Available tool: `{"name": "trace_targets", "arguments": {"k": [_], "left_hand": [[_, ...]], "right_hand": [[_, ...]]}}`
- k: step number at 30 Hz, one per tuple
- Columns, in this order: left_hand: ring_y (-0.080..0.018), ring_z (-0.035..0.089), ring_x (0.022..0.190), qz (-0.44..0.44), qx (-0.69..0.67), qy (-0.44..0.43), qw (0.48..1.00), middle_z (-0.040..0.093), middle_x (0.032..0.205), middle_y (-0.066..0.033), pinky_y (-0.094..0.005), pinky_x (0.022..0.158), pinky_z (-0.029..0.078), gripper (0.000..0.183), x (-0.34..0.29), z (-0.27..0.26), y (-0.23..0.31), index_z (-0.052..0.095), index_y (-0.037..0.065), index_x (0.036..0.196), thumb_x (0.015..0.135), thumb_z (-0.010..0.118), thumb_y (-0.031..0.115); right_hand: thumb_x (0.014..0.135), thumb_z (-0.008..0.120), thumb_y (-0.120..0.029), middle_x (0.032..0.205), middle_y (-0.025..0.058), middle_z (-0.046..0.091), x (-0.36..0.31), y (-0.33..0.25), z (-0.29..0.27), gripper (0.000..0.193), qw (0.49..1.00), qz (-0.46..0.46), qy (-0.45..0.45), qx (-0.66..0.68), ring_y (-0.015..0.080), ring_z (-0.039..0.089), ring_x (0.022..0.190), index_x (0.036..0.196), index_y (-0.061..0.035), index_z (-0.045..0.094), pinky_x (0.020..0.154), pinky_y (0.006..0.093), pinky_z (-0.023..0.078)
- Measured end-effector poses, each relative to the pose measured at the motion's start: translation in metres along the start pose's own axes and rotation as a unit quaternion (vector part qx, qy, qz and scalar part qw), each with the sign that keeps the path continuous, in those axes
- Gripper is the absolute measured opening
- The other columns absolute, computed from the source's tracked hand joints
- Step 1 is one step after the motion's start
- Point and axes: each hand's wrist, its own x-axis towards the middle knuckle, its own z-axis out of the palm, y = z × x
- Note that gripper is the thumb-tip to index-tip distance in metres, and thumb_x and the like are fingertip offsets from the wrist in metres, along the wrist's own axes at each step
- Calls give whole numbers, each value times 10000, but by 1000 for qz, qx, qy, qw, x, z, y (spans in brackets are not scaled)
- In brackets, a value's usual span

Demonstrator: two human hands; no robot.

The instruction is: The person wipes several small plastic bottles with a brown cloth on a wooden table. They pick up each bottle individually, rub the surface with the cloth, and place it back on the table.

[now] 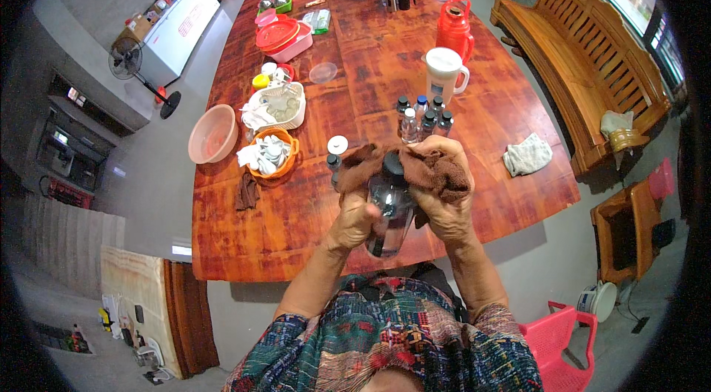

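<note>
Close in front of me is a clear bottle with a black cap (392, 218), its cap end pointing away. My left hand (354, 223) is closed around its left side, thumb along the wall. On the other side my right hand (449, 207) is closed on a brown cloth (442, 175), pressing it near the bottle's neck. More brown cloth bunches past the left fingers. Just beyond stand several small bottles (428, 124) with black, blue and white caps. Another dark-capped bottle (333, 162) is partly hidden by the cloth, with a white round lid (338, 144) behind it.
The wooden table (355, 95) holds an orange basket (295, 146) of white pieces, a white basin (296, 121), a white pitcher (443, 70), a red thermos (453, 29) and a folded pale cloth (528, 155). A wooden bench (585, 58) stands right; a pink chair (563, 340) is near me.
</note>
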Motion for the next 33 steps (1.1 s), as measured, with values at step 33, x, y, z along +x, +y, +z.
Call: {"name": "trace_targets", "arguments": {"k": [33], "left_hand": [[-192,490,1128,90,-80,90,989,470,1281,-69,-361,976,398,838,2,-1,-29,378,53,1313,782,405,701]], "right_hand": [[933,409,-384,1040,138,519,0,39,11,462,989,148,-17,-9,218,495,991,1164,11,478,883,308,374]]}}
